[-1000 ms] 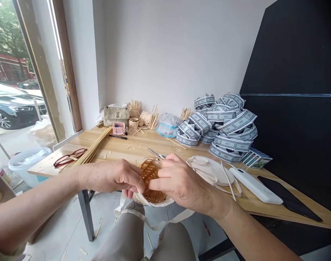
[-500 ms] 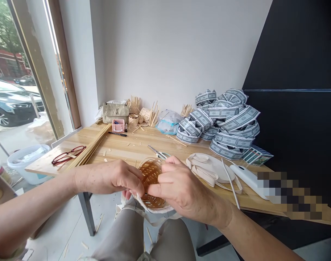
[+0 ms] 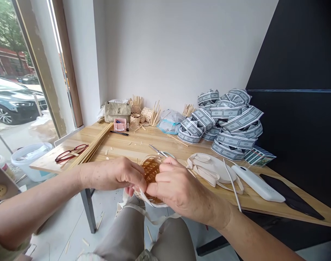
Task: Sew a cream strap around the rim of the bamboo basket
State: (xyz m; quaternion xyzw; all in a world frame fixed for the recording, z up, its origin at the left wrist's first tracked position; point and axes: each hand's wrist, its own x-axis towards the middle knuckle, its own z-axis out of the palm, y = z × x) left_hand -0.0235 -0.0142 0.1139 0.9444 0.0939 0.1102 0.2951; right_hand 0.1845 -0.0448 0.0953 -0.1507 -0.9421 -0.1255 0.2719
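A small woven basket (image 3: 151,169) is tilted above my lap, its orange-brown inside facing me. White cloth tape (image 3: 147,198) runs along its near rim, and a loose length hangs across my knees. My left hand (image 3: 125,175) is closed in a pinch on the taped rim at the basket's left side. Over the right side and mouth, my right hand (image 3: 178,188) has curled fingers, its thumb and forefinger pinched against the left fingertips. Whatever sits between those right fingertips is too small or hidden to make out.
Scissors (image 3: 161,151) lie behind the basket. To their right are a white roll of tape (image 3: 222,172), a white device (image 3: 259,183) and a dark flat slab (image 3: 292,197). Bamboo strips (image 3: 96,145) and red glasses (image 3: 71,153) lie left. Patterned ribbon rolls (image 3: 233,123) are piled behind.
The view has shifted slightly. Both hands keep their pinch at the rim, with the right fingertips a little closer to the left ones. The basket's near rim sits slightly higher.
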